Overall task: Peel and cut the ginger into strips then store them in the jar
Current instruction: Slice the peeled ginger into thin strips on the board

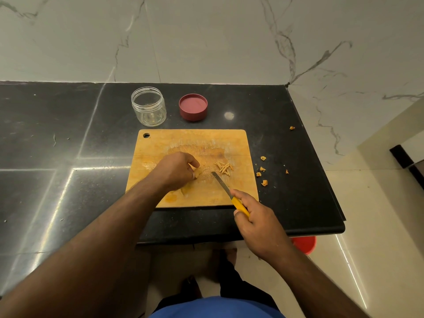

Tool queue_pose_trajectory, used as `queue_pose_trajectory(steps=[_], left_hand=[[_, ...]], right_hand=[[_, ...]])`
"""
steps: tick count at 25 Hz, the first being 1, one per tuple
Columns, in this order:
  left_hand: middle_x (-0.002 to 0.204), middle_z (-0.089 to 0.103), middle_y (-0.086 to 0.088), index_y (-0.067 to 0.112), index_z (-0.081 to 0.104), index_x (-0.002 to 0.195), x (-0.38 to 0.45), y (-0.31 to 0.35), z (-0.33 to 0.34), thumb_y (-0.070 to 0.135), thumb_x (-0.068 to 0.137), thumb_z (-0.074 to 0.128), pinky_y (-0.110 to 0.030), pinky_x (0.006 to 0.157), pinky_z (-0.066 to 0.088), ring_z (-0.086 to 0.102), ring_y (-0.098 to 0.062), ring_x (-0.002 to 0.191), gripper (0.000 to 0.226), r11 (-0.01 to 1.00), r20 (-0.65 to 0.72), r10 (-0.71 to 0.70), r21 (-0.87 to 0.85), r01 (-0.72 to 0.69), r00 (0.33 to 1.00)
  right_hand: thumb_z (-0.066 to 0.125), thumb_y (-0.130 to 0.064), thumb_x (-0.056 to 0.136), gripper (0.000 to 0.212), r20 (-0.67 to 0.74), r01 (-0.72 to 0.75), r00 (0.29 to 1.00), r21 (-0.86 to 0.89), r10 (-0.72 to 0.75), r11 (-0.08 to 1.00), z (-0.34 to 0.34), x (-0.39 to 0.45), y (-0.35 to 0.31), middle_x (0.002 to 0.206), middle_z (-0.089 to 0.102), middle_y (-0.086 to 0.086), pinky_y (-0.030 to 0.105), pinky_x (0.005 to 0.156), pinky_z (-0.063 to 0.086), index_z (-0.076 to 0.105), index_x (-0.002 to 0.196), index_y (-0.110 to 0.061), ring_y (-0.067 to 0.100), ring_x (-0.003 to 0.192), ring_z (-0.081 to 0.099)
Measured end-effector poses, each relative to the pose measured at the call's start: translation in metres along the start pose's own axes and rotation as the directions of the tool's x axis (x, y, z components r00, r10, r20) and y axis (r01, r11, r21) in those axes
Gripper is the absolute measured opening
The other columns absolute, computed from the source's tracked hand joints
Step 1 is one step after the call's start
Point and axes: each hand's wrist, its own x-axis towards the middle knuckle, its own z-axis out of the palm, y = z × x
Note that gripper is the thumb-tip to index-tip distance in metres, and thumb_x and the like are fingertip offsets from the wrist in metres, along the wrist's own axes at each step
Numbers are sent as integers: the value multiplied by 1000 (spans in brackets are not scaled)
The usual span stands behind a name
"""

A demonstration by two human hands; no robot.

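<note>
Gripping the yellow handle of a knife (pixel 226 190) near the board's front edge, the right hand (pixel 257 220) keeps the blade angled in toward the work, its tip just beside the ginger so the next cut is a short move. Further in, the left hand (pixel 177 169) curls its fingertips over a pale ginger piece (pixel 197 173), pinning it to the cutting board (pixel 190 143), likely to steady it with knuckles tucked clear of the edge; how much ginger lies under the palm I cannot tell. Cut strips (pixel 224 168) sit piled to the blade's right, out of its way. Peel scraps (pixel 262 171) lie off the board. Beyond, the open jar (pixel 148 106) and its red lid (pixel 193 107) wait, the jar apparently empty.
</note>
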Motion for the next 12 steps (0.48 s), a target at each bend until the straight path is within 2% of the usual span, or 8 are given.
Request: queue_pose_trajectory(steps=[3,6,8,10,12], left_hand=[[125,64,-3,28,65,126,1,2,3,5,95,58,-20,61,45,59,-13,95,40,998,39,41,51,-43,998],[116,65,1,28,65,125,0,5,4,10,96,60,-19,58,46,61,-11,89,35,998,42,35,50,-38,998],[108,66,5,27,66,122,-1,4,4,24,95,67,-22,64,50,62,-11,89,27,999,26,22,33,-23,999],[104,66,6,23,69,115,0,3,6,37,96,65,-26,70,49,60,-11,91,24,999,-7,15,28,-15,1000],[100,68,4,20,70,113,1,2,7,38,98,61,-27,70,49,60,-11,88,25,1000,-34,-2,23,3,999]], right_hand=[[47,-21,101,48,2,-1,1000,3,1,1000,0,1,-2,97,58,-11,17,52,43,41,147,-35,0,64,56],[47,-20,101,48,-4,5,1000,-4,-5,1000,0,2,-2,98,57,-13,17,53,44,41,146,-36,0,65,56],[47,-20,101,48,-8,10,1000,-7,-10,1000,0,1,-2,97,56,-13,16,52,43,41,147,-35,-2,65,55],[47,-20,101,48,-8,13,1000,-7,-13,1000,1,0,-2,95,56,-12,16,52,42,41,147,-36,1,64,55],[47,-21,102,49,-9,14,1000,-11,-14,1000,1,0,-4,95,57,-10,17,52,43,40,147,-36,4,64,54]])
